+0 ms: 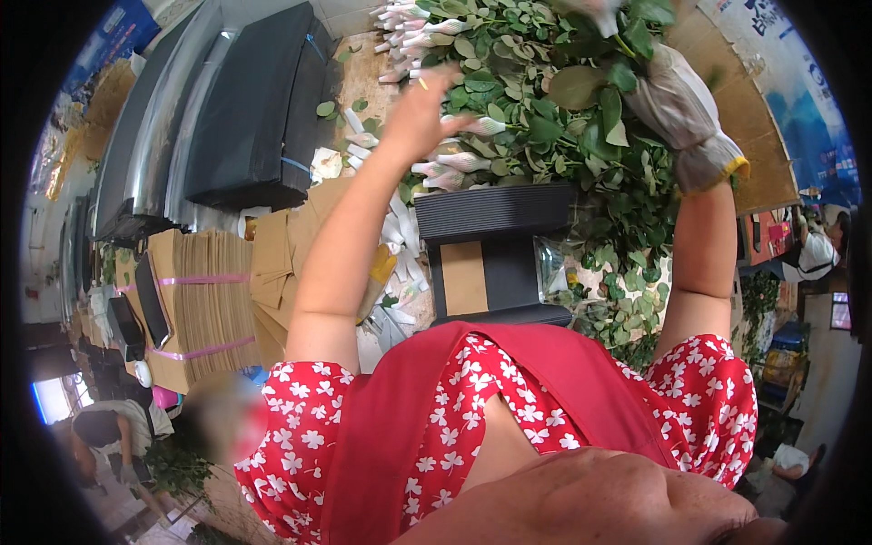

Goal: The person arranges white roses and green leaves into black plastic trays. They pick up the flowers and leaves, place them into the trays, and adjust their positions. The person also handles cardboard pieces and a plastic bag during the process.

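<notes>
A large pile of leafy roses (518, 68) lies across the far side of the bench, their heads pointing left in white and pinkish net sleeves (463, 162). My bare left hand (425, 113) is over the left edge of the pile, among the sleeved heads, with its fingers apart and nothing visible in them. On the right, my right hand (674, 102) wears a greyish glove with a yellow cuff. It is closed around the stem of a rose (622, 44), whose blurred, sleeved head shows at the top edge. Leaves partly hide the gloved fingers.
Before me stands a black box (495, 213) with a brown cardboard piece. Strapped cardboard sheets (204, 300) and large black cartons (259, 104) stand at left. White sleeves (404, 236) lie scattered by my left forearm. Another person (113, 431) is at lower left.
</notes>
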The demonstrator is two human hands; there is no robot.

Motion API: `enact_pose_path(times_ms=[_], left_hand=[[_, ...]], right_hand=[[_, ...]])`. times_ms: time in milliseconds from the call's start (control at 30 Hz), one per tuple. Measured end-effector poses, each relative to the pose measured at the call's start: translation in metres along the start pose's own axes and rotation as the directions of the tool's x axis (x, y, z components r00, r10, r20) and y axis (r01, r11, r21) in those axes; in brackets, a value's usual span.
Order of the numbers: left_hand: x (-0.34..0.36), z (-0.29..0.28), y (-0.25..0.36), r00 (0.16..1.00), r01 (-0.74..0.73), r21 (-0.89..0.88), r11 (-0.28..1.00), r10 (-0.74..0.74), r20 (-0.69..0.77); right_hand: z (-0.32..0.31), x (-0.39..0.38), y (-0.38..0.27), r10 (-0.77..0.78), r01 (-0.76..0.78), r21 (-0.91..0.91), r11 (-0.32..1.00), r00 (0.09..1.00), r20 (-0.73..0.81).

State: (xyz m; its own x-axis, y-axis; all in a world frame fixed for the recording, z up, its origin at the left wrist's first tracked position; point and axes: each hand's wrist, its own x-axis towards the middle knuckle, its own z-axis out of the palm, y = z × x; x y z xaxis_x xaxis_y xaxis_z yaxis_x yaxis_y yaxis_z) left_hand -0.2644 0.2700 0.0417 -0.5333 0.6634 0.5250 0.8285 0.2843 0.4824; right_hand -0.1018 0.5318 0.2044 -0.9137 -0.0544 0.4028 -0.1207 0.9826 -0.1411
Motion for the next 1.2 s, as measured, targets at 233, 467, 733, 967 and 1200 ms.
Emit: enact_pose_path(times_ms=[233,467,733,967,1200], left_hand=[[-0.069,0.082,-0.030,0.943,0.021,-0.244,0.970,0.062,0.328],[-0.071,0.064,-0.035,0.956,-0.060,-0.215,0.975,0.118,0.270],[0.024,-0.021,0.030,0.989,-0.002,-0.308,0.951,0.048,0.142],[-0.017,-0.005,0.038,0.951,0.278,-0.602,0.748,-0.124,0.284],[-0.119,0.082,-0.022,0.788,0.139,-0.454,0.880,0.180,0.589]], right_hand=[[0.204,-0.034,0.025,0.287,-0.151,-0.253,0.956,0.668,0.687],[0.006,-0.008,0.019,0.278,-0.277,-0.073,0.958,0.961,0.002],[0.015,-0.017,-0.044,0.223,-0.211,-0.129,0.969,0.970,0.093],[-0.007,-0.018,-0.052,0.436,-0.473,-0.046,0.880,0.764,0.475],[-0.067,-0.090,-0.090,0.294,-0.200,-0.246,0.949,0.844,0.448]])
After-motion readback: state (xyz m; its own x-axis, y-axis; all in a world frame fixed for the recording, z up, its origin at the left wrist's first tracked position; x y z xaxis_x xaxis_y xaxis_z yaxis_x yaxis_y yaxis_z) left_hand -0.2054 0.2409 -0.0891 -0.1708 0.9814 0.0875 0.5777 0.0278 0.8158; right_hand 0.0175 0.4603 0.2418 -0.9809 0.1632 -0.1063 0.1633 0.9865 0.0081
